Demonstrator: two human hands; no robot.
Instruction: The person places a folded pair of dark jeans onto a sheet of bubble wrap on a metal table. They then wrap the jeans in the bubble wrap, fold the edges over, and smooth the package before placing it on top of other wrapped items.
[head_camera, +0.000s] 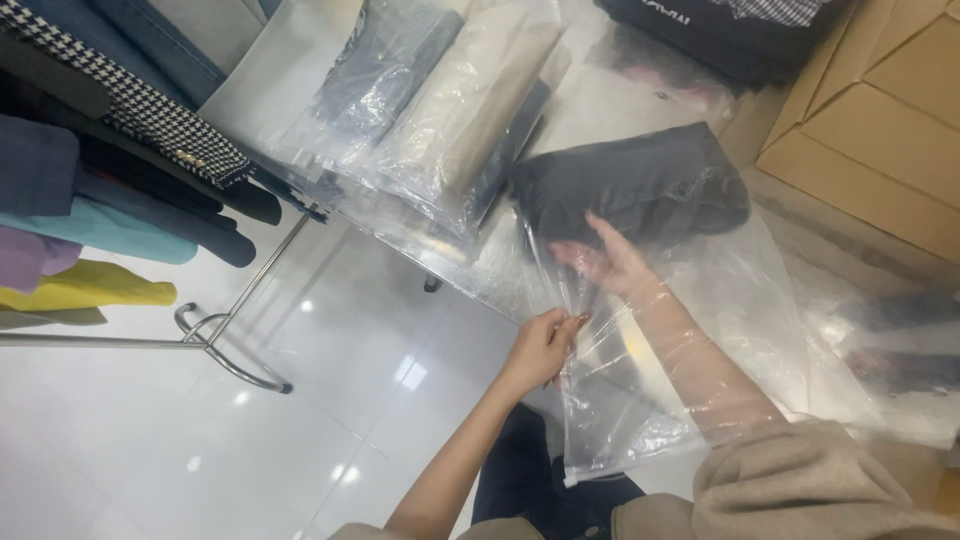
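Observation:
A large clear plastic bag (740, 310) lies over a glass table top with a folded dark garment (640, 185) inside its far end. My right hand (605, 262) and forearm are inside the bag, fingers spread, touching the near edge of the dark garment. My left hand (545, 345) is outside the bag, pinching its open edge near the table's rim. The beige sleeve of my right arm shows at the bag's mouth, bottom right.
Several bagged folded garments (450, 110) lie further along the glass table (400, 225). A clothes rack (215, 335) with hanging clothes (90, 190) stands at the left over a white tiled floor. Cardboard boxes (870, 110) sit at the right. A dark bag (720, 30) lies top centre.

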